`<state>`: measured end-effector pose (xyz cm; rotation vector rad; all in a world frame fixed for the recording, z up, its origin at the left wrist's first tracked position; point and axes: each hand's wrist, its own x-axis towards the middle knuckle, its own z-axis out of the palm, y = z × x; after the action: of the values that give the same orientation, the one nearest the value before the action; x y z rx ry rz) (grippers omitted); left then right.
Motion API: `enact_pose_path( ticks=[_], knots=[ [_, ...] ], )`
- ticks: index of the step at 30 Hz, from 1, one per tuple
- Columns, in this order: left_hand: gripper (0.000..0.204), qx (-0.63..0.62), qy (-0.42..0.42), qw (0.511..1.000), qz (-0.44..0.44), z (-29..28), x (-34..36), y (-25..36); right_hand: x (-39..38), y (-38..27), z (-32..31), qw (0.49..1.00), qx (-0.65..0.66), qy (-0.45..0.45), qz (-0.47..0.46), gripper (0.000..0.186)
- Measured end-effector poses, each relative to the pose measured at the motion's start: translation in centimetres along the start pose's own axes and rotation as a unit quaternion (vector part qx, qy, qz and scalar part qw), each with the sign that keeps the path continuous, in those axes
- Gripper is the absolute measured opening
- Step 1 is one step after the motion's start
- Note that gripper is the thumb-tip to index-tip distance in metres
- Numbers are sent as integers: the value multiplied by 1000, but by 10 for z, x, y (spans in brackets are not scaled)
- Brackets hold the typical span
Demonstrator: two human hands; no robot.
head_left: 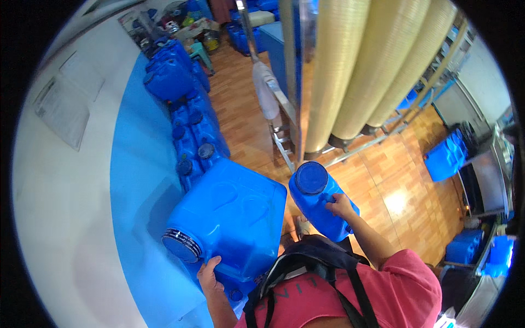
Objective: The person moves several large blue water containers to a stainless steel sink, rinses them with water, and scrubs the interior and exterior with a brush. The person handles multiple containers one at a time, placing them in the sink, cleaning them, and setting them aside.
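My left hand (210, 273) grips a large blue plastic jug (235, 213) by the handle beside its capped neck; the jug lies tipped on its side at lower middle, over other blue jugs along the wall. In my right hand (339, 205) is a smaller blue jug (314, 213), held by its top handle with its round cap (311, 177) facing up. It hangs to the right of the large jug, over the wooden floor.
More blue jugs (191, 120) line the left wall (71, 191). A metal frame with tall yellowish cylinders (355, 71) stands ahead on the wooden floor (388, 180). Other blue containers (445, 156) are at the right. A cluttered table (194, 33) is at the back left.
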<state>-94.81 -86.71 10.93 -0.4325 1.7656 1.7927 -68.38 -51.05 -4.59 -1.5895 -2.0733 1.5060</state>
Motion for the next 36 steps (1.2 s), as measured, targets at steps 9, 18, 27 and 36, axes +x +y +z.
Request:
enact_pose_path(
  ticks=[9, 18, 27, 36],
  knots=[
    [40, 109, -91, 990, -19, 4, -87, 54, -151, 58, -70, 976, 146, 82, 139, 20],
    [32, 169, -119, 978, -32, 30, -226, 112, -389, 66, -185, 926, 246, 194, 210, 16],
    [19, 244, -168, 953, -64, 149, -237, 38, -471, 171, -255, 850, 275, 319, 316, 21],
    [25, 304, -193, 927, -107, 270, -232, -41, -455, 268, -328, 803, 312, 371, 346, 13]
  ],
)
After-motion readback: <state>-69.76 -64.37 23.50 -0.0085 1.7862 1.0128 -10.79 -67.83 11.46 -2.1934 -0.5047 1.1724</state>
